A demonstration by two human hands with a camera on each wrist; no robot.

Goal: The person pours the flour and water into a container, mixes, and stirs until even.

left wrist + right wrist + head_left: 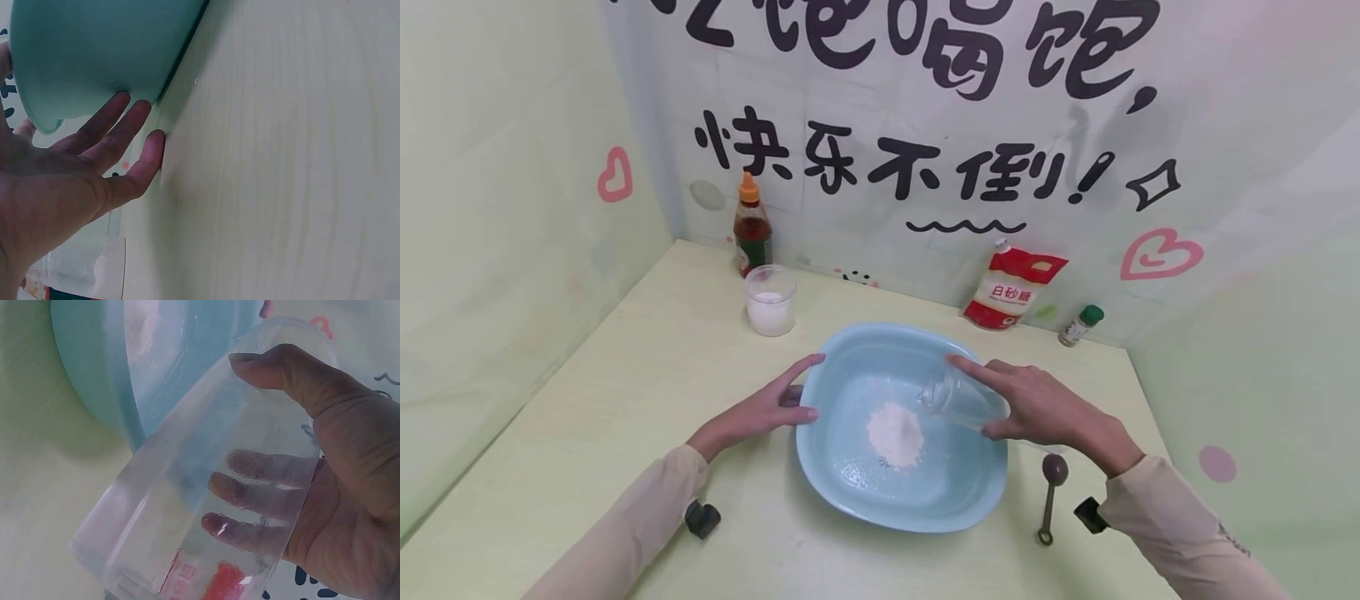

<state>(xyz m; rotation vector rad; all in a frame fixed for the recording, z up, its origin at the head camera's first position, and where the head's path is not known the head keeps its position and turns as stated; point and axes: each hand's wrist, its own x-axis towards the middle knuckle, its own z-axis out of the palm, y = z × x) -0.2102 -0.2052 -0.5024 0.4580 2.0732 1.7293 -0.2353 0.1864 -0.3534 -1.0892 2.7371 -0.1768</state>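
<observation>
On the left of the desk (685,367), one orange-capped bottle (752,233) and one white-filled tub (771,315) stand behind the left grip (767,407), which is spread, touching the rim and outer wall of one blue basin (925,504); this holds one heap of white powder (895,433), between both grips; one clear cup (964,403), tilted over the basin's right side, lies between the thumb and curled fingers of the right grip (1037,404); behind stands one red pouch (1003,287); farther right, one dark spoon (1050,496) and one green-capped jar (1079,327).

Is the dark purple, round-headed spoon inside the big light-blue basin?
No, the dark purple, round-headed spoon lies on the pale yellowish table, to the right of the light-blue basin.
</observation>
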